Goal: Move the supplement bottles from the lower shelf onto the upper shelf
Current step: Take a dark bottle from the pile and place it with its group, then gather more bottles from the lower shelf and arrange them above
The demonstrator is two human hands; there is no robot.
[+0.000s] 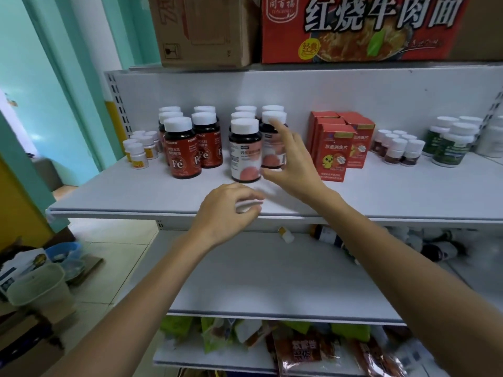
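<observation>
On the upper shelf (130,197) stand rows of white-capped supplement bottles: red "Fe" ones (181,151) and pink-labelled ones (245,151). My right hand (292,161) is spread beside the right-hand pink-labelled bottle (272,131), with straight fingers and the thumb low by its base. My left hand (226,210) hovers at the shelf's front edge, its fingers curled round a blurred white-capped bottle (246,206). On the lower shelf (258,281) several bottles lie on their sides: a small one (286,235) and dark ones (326,234) at the back right.
Red boxes (333,156) stand right of my right hand, then small dark bottles (397,148) and green-labelled bottles (449,145). Small yellow-labelled bottles (140,151) sit far left. Cartons (362,28) fill the top shelf. Snack bags (299,346) lie below.
</observation>
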